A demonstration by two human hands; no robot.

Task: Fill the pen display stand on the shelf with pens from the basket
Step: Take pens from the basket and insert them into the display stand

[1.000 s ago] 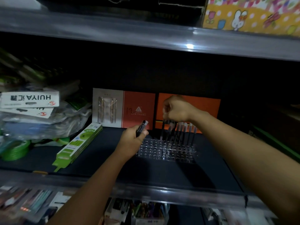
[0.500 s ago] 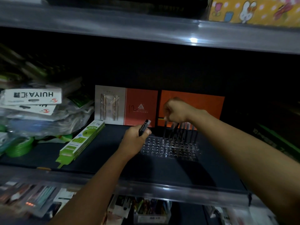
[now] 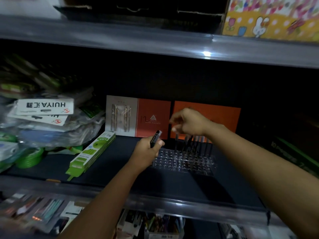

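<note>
A clear plastic pen display stand point(image 3: 165, 161) with a grid of holes sits on the dark shelf. Several black pens point(image 3: 195, 144) stand upright in its back right rows. My left hand point(image 3: 146, 149) is at the stand's left edge, shut on a few black pens point(image 3: 156, 136) that point up and away. My right hand point(image 3: 188, 123) hovers above the standing pens with its fingers apart and nothing in it. No basket is in view.
Orange and grey pen boxes point(image 3: 153, 116) lean against the back behind the stand. A green and white pack point(image 3: 93, 152) lies to the left, beside bagged stationery point(image 3: 43, 118) and green tape rolls point(image 3: 29, 159). The upper shelf edge point(image 3: 155, 42) hangs close overhead.
My right hand let go of a pen it had set into the stand, then lifted a little and spread its fingers. My left hand stayed by the stand with its pens.
</note>
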